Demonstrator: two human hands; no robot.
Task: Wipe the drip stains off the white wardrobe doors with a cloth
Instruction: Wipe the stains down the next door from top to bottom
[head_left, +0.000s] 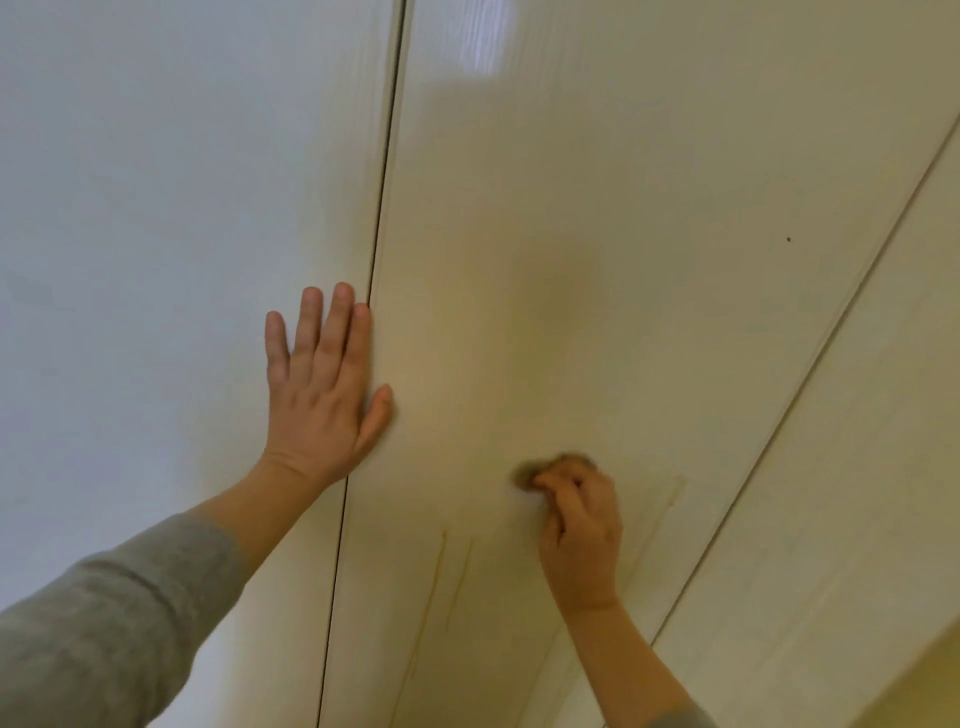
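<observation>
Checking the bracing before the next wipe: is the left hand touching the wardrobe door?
Touching. The head view shows the left hand laid flat on the left door, fingers straight and pressed against it, no gap visible under the palm.

Soft, dim light reaches you, with glare high on the wardrobe door (597, 234). Your cloth (525, 474) is blurred.

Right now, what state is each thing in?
Left hand, flat against the doors, straddling the gap.
Right hand, grips the cloth.
Cloth, bunched, pressed on the middle door.
Drip stains, not yet wiped, below and right of the cloth.
Doors, shut.
</observation>
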